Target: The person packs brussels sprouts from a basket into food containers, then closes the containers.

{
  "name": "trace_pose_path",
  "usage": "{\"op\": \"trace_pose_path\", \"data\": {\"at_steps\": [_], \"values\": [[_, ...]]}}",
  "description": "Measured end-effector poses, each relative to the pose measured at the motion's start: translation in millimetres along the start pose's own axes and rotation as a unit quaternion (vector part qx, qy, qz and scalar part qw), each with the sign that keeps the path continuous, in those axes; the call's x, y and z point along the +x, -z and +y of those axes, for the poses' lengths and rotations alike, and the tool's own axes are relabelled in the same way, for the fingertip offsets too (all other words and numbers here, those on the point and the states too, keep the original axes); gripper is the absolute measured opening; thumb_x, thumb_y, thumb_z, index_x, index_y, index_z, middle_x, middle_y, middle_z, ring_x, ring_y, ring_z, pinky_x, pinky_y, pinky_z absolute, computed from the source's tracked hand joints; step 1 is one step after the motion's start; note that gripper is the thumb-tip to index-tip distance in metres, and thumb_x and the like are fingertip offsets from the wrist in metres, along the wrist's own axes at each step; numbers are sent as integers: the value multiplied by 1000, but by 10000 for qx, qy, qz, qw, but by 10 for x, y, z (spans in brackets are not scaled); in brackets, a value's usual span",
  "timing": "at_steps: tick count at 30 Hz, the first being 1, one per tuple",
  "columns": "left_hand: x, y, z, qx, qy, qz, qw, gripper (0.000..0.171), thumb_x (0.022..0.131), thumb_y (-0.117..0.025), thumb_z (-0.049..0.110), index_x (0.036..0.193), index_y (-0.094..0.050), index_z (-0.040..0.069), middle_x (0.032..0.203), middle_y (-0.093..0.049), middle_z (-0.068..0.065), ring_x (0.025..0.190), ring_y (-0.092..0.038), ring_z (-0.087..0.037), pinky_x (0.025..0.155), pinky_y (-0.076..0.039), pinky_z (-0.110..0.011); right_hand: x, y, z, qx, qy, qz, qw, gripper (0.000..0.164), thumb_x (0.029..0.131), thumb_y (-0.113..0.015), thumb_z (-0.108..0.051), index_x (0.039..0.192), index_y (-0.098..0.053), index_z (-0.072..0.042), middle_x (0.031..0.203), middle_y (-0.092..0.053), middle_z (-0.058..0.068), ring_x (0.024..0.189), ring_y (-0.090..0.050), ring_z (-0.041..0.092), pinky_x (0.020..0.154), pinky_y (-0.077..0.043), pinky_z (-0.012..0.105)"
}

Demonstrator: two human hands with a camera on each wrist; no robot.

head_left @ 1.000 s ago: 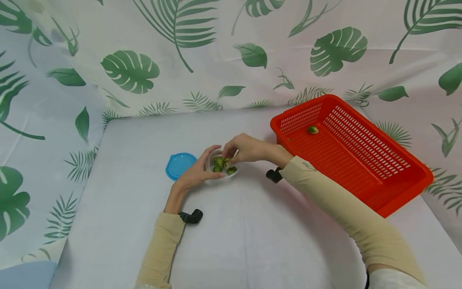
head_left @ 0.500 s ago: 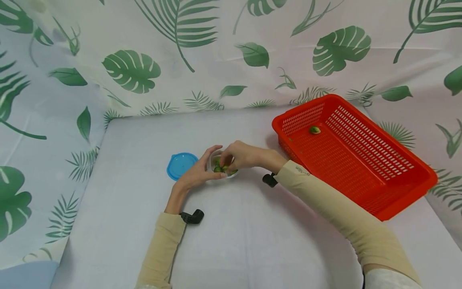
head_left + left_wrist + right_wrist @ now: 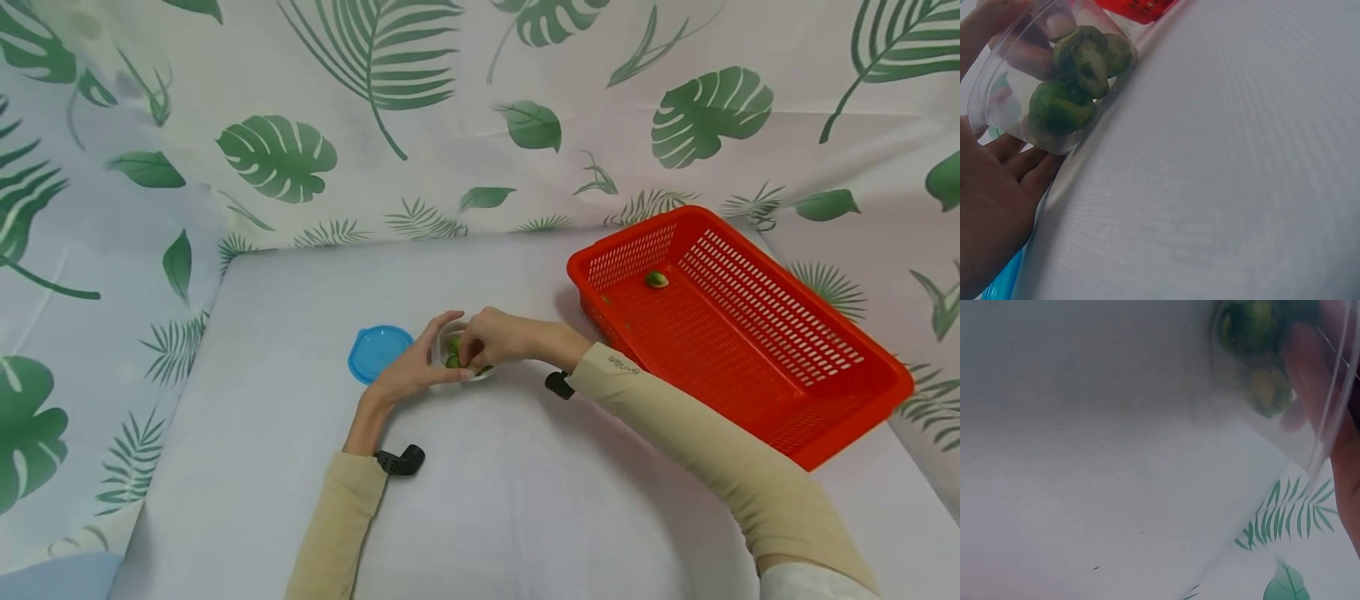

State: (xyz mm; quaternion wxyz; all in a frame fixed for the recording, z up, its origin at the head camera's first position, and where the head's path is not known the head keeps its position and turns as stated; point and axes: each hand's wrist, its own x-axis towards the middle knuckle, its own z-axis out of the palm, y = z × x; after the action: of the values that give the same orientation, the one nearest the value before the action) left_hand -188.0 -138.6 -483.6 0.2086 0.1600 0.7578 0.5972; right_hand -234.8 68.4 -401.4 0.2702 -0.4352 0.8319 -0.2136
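**A clear tub (image 3: 1017, 103) of Brussels sprouts (image 3: 1060, 109), steadied from one side and reached into from the other**

From where I'm standing, the left hand (image 3: 412, 372) curls round the tub, thumb on the near side and forefinger on the far side. The right hand (image 3: 504, 336) dips in over the rim, fingers bent down among the sprouts. They touch at least one, but I can't tell whether they pinch it or merely press.

The tub stands on the table (image 3: 262, 417). Its walls look thin and light, so I'd expect them to flex under a hard squeeze and the whole thing to skid if nobody held it. A low, gentle grip on opposite sides, like the left hand's, seems best. The sprouts look firm, small and rather light; round as they are, they could roll, and the outer leaves might tear. I'd take each one across its widest part between thumb and fingertips.

Just beside the left hand, the blue lid (image 3: 380, 354) lies flat, off the tub; its edge looks the easiest place to lift it. Beyond the right hand sits a red basket (image 3: 738, 346), slotted and stiff-looking, with one loose sprout (image 3: 657, 280) near its far left corner. Leaf-printed cloth (image 3: 337, 208) hangs behind.
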Motion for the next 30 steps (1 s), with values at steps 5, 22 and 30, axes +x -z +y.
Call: {"op": "trace_pose_path", "data": {"at_steps": [5,22,30], "values": [[5,-5,-18,54,-28,14,10000,93,88,-83,32,161,-27,41,172,-11,0,159,-6,-26,121,-19,-67,-13,-38,-13,-207,91,83,9997,4,90,-80,-10,94,-80,-8,89,-75,0,83,-64,9,80,-56,24],[-76,-98,-58,62,124,16,9999,92,87,-83,32,160,-27,41,173,-7,0,160,0,-29,120,-14,-71,-251,29,-129,149,549,184,9982,16,92,-77,-7,107,-77,-3,100,-76,5,89,-67,11,83,-58,24],[-25,-56,-5,-5,-156,-53,9999,93,90,-80,25,164,-24,27,166,-33,1,160,-5,-26,120,-12,-72,-477,231,-197,93,754,759,9942,11,94,-74,-7,104,-79,-7,98,-78,3,87,-69,12,82,-60,27]]}}
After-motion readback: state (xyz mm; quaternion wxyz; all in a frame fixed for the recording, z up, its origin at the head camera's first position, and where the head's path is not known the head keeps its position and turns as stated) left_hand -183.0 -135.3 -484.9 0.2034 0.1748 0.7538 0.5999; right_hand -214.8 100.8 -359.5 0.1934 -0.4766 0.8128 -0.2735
